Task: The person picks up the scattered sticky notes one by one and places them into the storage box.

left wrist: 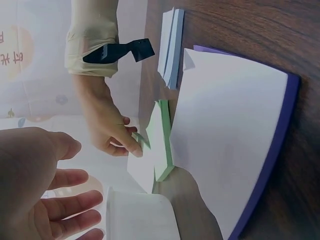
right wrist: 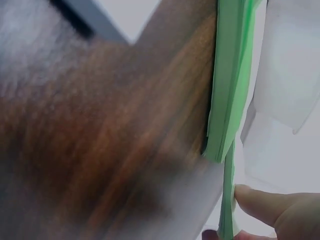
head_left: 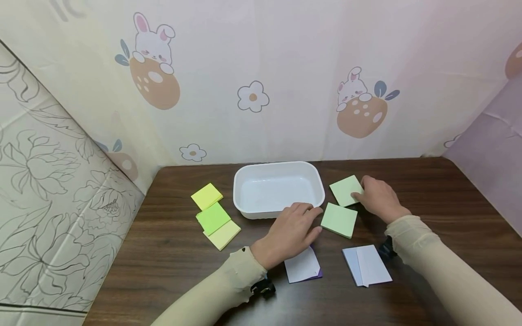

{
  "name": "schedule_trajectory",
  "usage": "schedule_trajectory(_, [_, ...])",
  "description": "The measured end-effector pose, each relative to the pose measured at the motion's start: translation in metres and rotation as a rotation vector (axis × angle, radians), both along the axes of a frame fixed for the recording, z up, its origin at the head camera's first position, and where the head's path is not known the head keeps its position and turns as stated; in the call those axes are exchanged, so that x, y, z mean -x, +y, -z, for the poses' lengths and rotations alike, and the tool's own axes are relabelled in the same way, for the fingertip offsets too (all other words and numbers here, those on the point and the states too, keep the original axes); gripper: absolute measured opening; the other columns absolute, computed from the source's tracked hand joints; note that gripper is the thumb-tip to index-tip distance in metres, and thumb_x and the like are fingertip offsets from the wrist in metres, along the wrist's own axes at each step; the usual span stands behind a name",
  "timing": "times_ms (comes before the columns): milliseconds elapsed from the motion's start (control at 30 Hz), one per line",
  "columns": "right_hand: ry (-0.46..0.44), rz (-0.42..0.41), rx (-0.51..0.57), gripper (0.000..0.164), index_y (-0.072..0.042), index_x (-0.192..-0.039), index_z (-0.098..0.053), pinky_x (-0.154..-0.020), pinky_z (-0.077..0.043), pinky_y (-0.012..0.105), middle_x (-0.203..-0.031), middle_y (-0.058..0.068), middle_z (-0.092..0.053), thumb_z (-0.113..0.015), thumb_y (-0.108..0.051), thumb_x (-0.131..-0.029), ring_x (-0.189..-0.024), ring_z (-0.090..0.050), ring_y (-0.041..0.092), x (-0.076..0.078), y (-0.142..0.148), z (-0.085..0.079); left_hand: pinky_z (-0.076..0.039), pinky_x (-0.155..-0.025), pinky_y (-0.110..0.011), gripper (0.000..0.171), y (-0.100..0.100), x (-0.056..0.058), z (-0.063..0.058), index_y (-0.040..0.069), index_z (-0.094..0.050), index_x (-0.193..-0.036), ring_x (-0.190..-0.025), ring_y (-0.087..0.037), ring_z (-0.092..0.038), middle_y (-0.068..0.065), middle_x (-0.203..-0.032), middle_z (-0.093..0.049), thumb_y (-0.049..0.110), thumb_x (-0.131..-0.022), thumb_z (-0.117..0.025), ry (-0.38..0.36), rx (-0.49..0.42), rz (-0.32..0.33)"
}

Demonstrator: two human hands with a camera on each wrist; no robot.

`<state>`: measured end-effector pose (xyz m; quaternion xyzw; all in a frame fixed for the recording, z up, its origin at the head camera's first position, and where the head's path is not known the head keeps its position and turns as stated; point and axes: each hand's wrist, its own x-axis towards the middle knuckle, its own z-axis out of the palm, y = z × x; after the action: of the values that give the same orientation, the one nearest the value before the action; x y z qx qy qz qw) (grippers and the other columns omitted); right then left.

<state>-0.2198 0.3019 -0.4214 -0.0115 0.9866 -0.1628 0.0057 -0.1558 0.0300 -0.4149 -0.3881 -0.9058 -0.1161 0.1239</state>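
Note:
At the back right, my right hand (head_left: 381,198) pinches the edge of a pale green sticky note pad (head_left: 343,188), thumb on top and fingers beneath. Just in front of it lies a second green sticky note pad (head_left: 339,220). My left hand (head_left: 288,234) reaches over the front of a white plastic tub (head_left: 240,192), fingers spread and relaxed, holding nothing in the left wrist view. Under that wrist, partly hidden, is a purple pad with a white top sheet (head_left: 302,266).
Left of the tub lie overlapping pads: yellow (head_left: 206,196), bright green (head_left: 213,218) and pale yellow (head_left: 223,234). A light blue pad with a white sheet (head_left: 369,266) lies at the front right on the dark wooden table (head_left: 163,271). A patterned cloth (head_left: 285,127) hangs behind.

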Motion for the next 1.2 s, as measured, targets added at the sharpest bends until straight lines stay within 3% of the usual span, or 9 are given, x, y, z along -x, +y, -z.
schedule_trajectory(233, [0.015, -0.019, 0.030, 0.033, 0.004, -0.100, -0.052, -0.047, -0.038, 0.037, -0.073, 0.012, -0.056, -0.062, -0.024, -0.087, -0.060, -0.048, 0.024, -0.003, 0.000, -0.003, -0.044, -0.088, -0.031, 0.040, 0.003, 0.000, -0.002, 0.015, -0.054, -0.129, -0.111, -0.016, -0.052, 0.000, -0.115, -0.059, 0.036, -0.095, -0.046, 0.004, -0.008, -0.003])
schedule_trajectory(500, [0.101, -0.054, 0.045, 0.023, 0.005, -0.104, -0.055, -0.047, -0.040, 0.036, -0.078, 0.015, -0.060, -0.054, -0.016, -0.093, -0.058, -0.050, 0.022, -0.005, -0.007, -0.007, -0.043, -0.088, -0.031, 0.040, 0.003, 0.002, -0.001, 0.015, -0.055, -0.129, -0.110, -0.015, -0.052, 0.000, -0.115, -0.060, 0.036, -0.095, -0.048, 0.013, -0.013, 0.003])
schedule_trajectory(1200, [0.245, -0.049, -0.010, 0.025, 0.002, -0.108, -0.058, -0.046, -0.040, 0.041, -0.082, 0.017, -0.063, -0.053, -0.018, -0.094, -0.057, -0.052, 0.022, -0.008, -0.017, -0.019, -0.042, -0.090, -0.030, 0.041, 0.009, 0.004, -0.007, 0.014, -0.056, -0.129, -0.110, -0.015, -0.052, 0.000, -0.116, -0.060, 0.035, -0.094, -0.048, 0.013, -0.011, 0.012])
